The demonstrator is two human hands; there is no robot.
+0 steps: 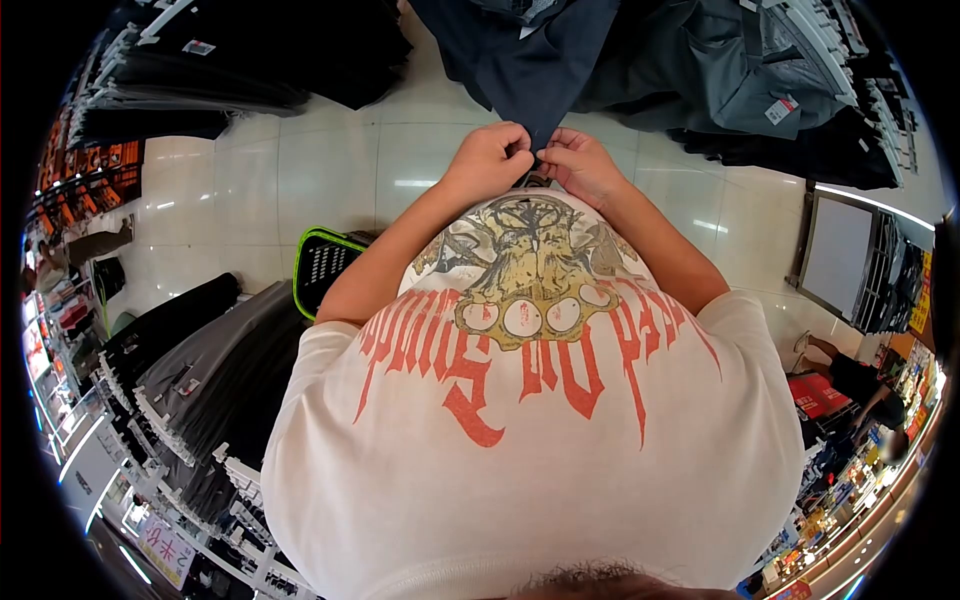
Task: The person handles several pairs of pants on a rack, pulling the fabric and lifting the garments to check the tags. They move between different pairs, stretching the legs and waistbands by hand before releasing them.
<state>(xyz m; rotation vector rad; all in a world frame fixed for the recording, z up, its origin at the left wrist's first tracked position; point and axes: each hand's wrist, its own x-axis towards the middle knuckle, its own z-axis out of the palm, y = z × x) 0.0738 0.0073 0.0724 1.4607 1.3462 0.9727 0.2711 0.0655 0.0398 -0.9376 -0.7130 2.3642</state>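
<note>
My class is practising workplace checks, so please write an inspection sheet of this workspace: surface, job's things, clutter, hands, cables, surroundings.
Surface: pale tiled floor, shiny, with light reflections.
Job's things: dark garment, hanging ahead of the wearer, its lower end narrowing to the hands.
Clutter: green-rimmed basket on the left, partly hidden.
Hands: left hand and right hand close together, both pinching the garment's lower end.
Cables: nothing seen.
Surroundings: hanging dark clothes to the left and front right; another person at far right.
</note>
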